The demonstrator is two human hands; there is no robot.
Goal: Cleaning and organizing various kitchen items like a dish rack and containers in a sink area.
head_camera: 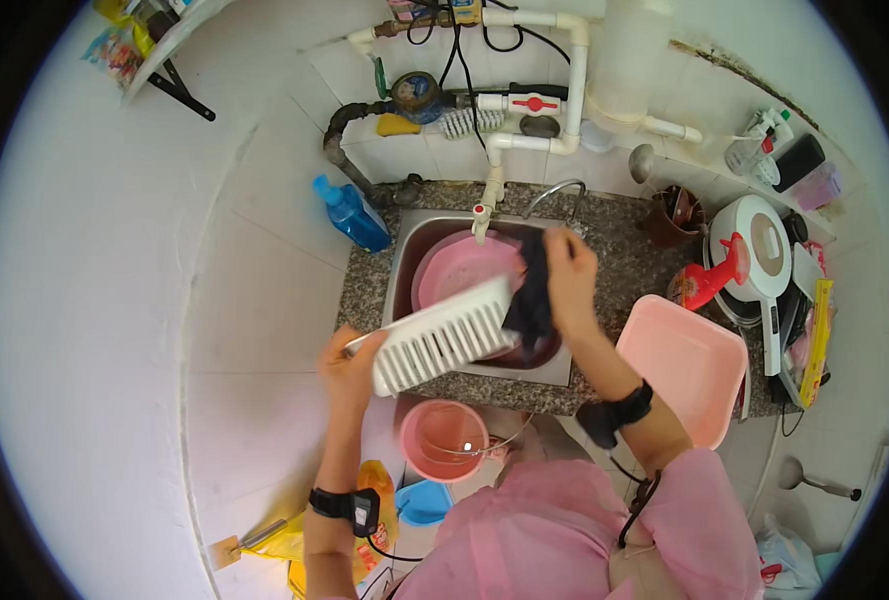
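Note:
My left hand [351, 364] grips one end of a white slotted plastic basket [444, 334], which is tilted over the front of the steel sink [392, 281]. Bunched in my right hand [573, 274] is a dark cloth [531, 296], hanging by the far end of the basket; whether it touches the basket cannot be told through the blur. Inside the sink sits a pink basin [456, 262], partly hidden behind the basket. A white plastic tap [480, 217] with a red-marked handle stands above that basin.
A pink rectangular tub [684, 367] rests at the counter's right front. Farther right are a red spray bottle [714, 274] and a white lidded pan [752, 240]. A blue bottle [354, 217] stands left of the sink. Below the counter is a pink bucket [444, 439] with a wire handle.

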